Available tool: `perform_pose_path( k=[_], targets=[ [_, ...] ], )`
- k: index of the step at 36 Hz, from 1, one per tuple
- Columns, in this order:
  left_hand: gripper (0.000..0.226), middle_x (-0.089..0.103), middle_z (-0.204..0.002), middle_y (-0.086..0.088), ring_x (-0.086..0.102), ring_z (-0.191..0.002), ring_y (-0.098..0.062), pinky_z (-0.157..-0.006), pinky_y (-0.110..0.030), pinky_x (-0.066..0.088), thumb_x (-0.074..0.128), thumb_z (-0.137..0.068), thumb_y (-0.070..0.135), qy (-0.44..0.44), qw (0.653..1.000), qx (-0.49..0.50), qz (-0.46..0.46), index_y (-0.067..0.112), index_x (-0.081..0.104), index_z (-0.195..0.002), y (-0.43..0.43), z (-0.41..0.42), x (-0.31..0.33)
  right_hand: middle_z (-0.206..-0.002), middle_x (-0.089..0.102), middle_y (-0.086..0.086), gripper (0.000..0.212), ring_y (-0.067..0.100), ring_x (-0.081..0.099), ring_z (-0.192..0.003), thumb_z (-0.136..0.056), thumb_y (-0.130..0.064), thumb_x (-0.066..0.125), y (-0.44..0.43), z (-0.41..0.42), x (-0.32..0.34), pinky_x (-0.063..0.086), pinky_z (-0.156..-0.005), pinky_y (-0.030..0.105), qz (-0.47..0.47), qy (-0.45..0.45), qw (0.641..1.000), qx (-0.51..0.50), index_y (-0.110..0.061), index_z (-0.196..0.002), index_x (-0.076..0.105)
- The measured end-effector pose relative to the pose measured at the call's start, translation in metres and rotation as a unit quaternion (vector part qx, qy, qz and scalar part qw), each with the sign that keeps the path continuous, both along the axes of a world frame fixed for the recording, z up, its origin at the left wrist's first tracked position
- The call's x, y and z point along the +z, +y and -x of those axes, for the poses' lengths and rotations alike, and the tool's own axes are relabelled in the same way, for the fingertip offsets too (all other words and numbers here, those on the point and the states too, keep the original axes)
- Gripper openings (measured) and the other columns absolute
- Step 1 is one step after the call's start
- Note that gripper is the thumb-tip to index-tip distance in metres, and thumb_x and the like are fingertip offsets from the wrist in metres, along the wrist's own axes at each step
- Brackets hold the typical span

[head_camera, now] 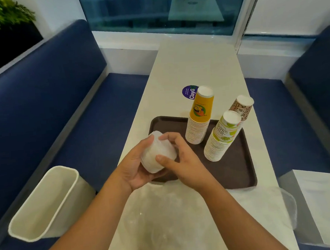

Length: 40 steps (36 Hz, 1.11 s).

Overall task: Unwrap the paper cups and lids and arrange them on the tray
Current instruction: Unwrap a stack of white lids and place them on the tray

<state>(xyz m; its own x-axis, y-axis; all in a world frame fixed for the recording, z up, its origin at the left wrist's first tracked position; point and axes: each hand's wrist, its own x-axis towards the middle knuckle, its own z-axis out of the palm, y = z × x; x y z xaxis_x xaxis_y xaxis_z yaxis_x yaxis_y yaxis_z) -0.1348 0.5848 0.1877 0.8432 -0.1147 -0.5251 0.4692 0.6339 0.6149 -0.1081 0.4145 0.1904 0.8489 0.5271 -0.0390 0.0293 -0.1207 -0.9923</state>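
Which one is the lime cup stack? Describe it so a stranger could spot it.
Start at the white table and find the dark brown tray on it. Three upside-down cup stacks stand there; the lime cup stack is the nearest, leaning at the tray's right side. It alone shows green lime slices, unlike the orange stack and brown patterned stack.

Pale table [195,65] running up frame centre, brown tray [238,170] lower right of centre, round purple sticker [188,91] above it, clear plastic wrap [166,221] along bottom edge.

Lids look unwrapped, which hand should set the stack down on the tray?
Probably the left hand: it cradles the lid stack from beneath, above the tray's bare near-left corner. The right hand only steadies it.
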Motion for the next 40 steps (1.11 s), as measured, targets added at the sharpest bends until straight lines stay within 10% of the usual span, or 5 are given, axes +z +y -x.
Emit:
perform_pose_path(
  k=[15,29,40],
  targets=[
    [0.093,0.071,-0.120,-0.019,0.072,-0.105,-0.040,-0.078,-0.052,0.062,0.104,-0.046,0.037,0.021,0.996,0.047,0.068,0.024,0.067,-0.129,0.020,-0.039,-0.044,-0.140,0.057,-0.008,0.047,0.021,0.056,-0.131,-0.089,-0.042,0.069,0.039,-0.048,-0.035,0.054,-0.106,0.044,-0.120,0.139,0.982,-0.035,-0.046,-0.134,0.054],
    [0.053,0.073,-0.118,-0.017,0.073,-0.108,-0.036,-0.095,-0.055,0.057,0.066,-0.091,0.047,0.034,0.995,0.083,0.050,0.019,0.064,-0.137,0.018,-0.043,-0.054,-0.138,0.030,-0.020,0.054,0.001,0.033,-0.132,-0.099,-0.047,0.062,0.050,-0.051,-0.056,0.043,-0.097,0.017,0.091,-0.048,0.995,-0.014,-0.054,-0.144,0.033],
    [0.058,0.074,-0.122,-0.018,0.075,-0.106,-0.036,-0.075,-0.048,0.063,0.065,-0.090,0.058,0.084,0.995,0.044,0.009,0.021,0.065,-0.135,0.022,-0.039,-0.049,-0.146,0.022,-0.013,0.062,0.010,0.022,-0.137,-0.101,-0.062,0.046,0.050,-0.050,-0.060,0.041,-0.115,0.045,0.183,-0.149,0.972,0.011,-0.052,-0.154,0.015]
  ],
)
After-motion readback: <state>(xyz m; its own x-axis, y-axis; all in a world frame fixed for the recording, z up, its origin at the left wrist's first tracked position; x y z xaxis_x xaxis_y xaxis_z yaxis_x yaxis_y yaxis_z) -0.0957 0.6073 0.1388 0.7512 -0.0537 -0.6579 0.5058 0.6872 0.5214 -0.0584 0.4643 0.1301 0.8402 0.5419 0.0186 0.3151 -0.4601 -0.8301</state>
